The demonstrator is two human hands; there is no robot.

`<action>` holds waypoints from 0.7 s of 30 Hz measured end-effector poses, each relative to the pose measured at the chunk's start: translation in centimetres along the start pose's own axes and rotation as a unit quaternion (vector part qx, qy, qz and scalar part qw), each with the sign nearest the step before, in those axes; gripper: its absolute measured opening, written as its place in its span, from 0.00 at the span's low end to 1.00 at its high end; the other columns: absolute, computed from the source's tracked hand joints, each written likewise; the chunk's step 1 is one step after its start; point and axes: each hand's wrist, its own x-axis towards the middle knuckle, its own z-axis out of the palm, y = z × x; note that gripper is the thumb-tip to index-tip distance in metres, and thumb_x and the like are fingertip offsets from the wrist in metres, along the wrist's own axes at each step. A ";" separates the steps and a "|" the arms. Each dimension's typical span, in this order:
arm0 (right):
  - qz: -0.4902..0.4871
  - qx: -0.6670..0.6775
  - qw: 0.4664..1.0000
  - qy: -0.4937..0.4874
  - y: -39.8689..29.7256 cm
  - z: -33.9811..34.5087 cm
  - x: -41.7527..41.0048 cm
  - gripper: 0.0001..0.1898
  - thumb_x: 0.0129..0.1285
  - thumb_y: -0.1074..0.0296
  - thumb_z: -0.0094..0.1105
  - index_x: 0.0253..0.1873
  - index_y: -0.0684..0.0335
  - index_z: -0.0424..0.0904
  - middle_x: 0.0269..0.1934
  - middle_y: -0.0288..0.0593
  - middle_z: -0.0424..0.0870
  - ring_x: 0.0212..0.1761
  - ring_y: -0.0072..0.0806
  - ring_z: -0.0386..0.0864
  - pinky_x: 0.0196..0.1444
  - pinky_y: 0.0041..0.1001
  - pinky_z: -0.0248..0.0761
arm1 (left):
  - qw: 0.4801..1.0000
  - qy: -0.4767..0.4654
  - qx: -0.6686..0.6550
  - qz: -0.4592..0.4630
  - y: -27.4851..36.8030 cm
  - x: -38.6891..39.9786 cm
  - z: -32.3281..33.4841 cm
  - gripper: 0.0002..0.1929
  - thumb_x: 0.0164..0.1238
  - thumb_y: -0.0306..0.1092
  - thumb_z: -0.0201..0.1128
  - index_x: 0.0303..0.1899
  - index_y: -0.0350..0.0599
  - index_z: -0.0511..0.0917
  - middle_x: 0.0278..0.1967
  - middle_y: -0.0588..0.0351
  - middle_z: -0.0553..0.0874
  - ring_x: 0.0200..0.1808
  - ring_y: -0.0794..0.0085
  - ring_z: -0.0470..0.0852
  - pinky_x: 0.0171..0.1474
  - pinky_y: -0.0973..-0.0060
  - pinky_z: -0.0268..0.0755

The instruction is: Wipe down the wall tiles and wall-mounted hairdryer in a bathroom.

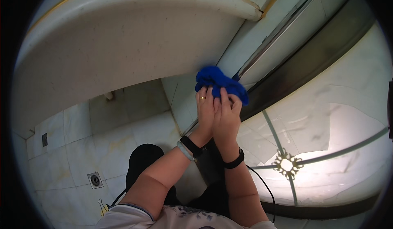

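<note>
Both hands meet near the middle of the view on a bunched blue cloth (217,77). My left hand (205,114), with a gold ring on one finger, grips the cloth's near left edge. Close against it, my right hand (226,118) has its fingers bent into the cloth's near right part. The cloth lies by the corner where a white curved fixture (129,45) meets a pale wall (238,52). A metal strip (270,40) runs down to the cloth's right side. The cloth hides the strip's lower end.
Marble-look floor tiles (116,140) spread below left, with a square floor drain (95,180) and a small grate (44,139). A dark curved band (304,66) borders a brightly lit panel (347,127) with a brass rosette (287,164). A black cable (266,181) hangs by my right forearm.
</note>
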 end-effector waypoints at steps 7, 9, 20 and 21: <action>-0.002 -0.094 0.985 -0.147 2.4 4.3 -5.2 0.25 0.55 0.71 0.57 0.60 0.62 0.70 0.50 0.48 0.72 0.43 0.41 0.78 0.44 0.31 0.74 | 0.980 -0.040 0.195 0.011 -5.5 -4.8 -0.4 0.21 0.62 0.38 0.58 0.54 0.37 0.67 0.52 0.40 0.70 0.55 0.51 0.67 0.58 0.60 0.60; 0.001 -0.093 0.975 -0.201 2.3 4.9 -6.0 0.26 0.55 0.71 0.56 0.61 0.66 0.66 0.50 0.50 0.72 0.43 0.42 0.78 0.44 0.31 0.74 | 0.984 -0.006 0.179 0.015 -4.6 -4.5 -1.8 0.23 0.63 0.37 0.57 0.55 0.33 0.67 0.54 0.40 0.70 0.56 0.48 0.66 0.59 0.60 0.60; 0.092 0.256 0.952 -0.137 0.0 3.4 -1.5 0.28 0.67 0.70 0.46 0.68 0.72 0.50 0.62 0.64 0.65 0.60 0.49 0.71 0.61 0.36 0.64 | 0.889 0.048 -0.409 -0.202 -0.4 1.8 -2.8 0.22 0.75 0.40 0.43 0.63 0.36 0.59 0.55 0.49 0.71 0.51 0.69 0.70 0.55 0.72 0.63; 0.071 0.285 0.949 -0.110 -0.1 3.3 -0.6 0.28 0.67 0.69 0.45 0.68 0.73 0.49 0.63 0.64 0.63 0.62 0.49 0.69 0.62 0.35 0.63 | 0.882 0.019 -0.433 -0.187 0.7 3.2 -3.4 0.20 0.75 0.36 0.42 0.62 0.37 0.59 0.53 0.51 0.72 0.43 0.72 0.74 0.48 0.73 0.69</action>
